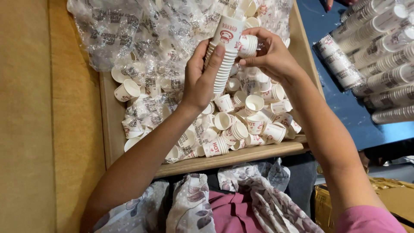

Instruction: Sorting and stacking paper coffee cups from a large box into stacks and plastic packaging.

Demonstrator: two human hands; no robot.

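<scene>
Stacking goes best, I judge, with the rims kept square. The left hand [200, 80] is wrapped around a ribbed stack of nested cups [224, 56]; the right hand [269, 54] pinches a single paper cup [248, 45] just beside its top. Below both hands, loose cups [254, 121] and crinkled clear plastic wrap [142, 47] fill a cardboard tray [241, 156].

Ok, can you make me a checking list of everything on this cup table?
Surface: wooden tray with raised rim, on a tan top.
Job's things: nested cup stack in left hand; single paper cup in right hand.
Clutter: loose white cups scattered in tray; crumpled clear plastic wrap.
Grippers: both bare hands gripping cups.
Cables: nothing seen.
Surroundings: wrapped cup sleeves on blue surface at right; floral cloth on lap.
</scene>
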